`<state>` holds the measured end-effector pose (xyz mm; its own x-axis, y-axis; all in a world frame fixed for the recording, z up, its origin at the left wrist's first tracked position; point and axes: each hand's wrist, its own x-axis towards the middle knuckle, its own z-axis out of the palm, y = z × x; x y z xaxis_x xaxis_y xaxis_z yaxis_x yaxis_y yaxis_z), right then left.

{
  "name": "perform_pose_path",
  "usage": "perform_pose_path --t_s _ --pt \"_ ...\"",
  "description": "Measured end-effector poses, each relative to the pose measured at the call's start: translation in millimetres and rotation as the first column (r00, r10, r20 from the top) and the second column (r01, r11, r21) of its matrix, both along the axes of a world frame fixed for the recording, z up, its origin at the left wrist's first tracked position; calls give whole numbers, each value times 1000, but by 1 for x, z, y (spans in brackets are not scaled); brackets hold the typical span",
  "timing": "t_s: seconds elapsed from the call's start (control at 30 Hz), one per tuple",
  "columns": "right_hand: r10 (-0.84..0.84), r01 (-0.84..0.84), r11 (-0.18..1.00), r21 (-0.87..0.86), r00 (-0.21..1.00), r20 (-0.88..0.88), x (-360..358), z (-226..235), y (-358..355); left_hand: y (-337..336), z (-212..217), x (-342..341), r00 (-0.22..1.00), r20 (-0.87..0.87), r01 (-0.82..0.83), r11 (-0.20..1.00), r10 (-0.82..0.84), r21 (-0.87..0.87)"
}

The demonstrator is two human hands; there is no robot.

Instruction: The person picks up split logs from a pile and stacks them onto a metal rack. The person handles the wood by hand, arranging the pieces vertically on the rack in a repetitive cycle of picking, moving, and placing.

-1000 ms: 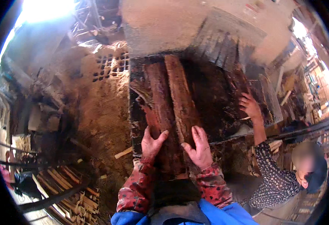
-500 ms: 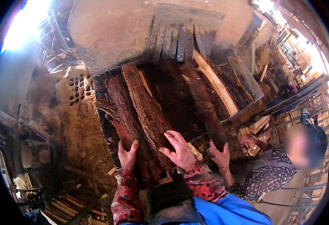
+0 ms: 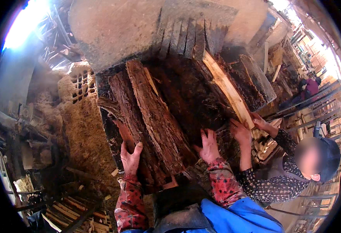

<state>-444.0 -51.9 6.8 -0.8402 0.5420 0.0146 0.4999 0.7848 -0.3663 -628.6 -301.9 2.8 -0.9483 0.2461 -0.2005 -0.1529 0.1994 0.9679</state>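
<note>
Two bark slabs lie side by side, slanting through the middle of the frame: the left slab (image 3: pixel 124 101) and the right slab (image 3: pixel 152 110). The left hand (image 3: pixel 131 158) sits at the left slab's outer edge, thumb and fingers apart; I cannot tell whether it clamps the wood. The right hand (image 3: pixel 209 148) is spread, gripping nothing, just beside the right slab's lower end. Good handling probably means even pressure from both sides, clear of the co-worker's hands (image 3: pixel 242 135) at the pale board (image 3: pixel 228 90).
</note>
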Motion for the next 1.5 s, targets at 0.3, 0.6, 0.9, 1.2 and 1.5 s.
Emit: perform_pose_path --t_s 0.3,0.6,0.9,1.2,1.5 --pt "-185 -19 742 -670 955 -232 0 7 23 4 -1 0 998 -57 -26 1000 26 9" --pt "119 -241 917 -319 927 -356 -31 5 -23 5 7 3 999 -35 -40 998 38 -57" --pt "156 -304 846 -437 926 -343 -28 15 -19 1 -1 1 997 -66 -55 990 46 -131" --pt "131 -327 826 -459 904 -407 -33 8 -4 2 4 3 996 -52 -82 981 74 -174" --pt "114 -204 951 -233 931 -348 -97 -10 14 8 9 -2 999 51 -8 1000 8 -8"
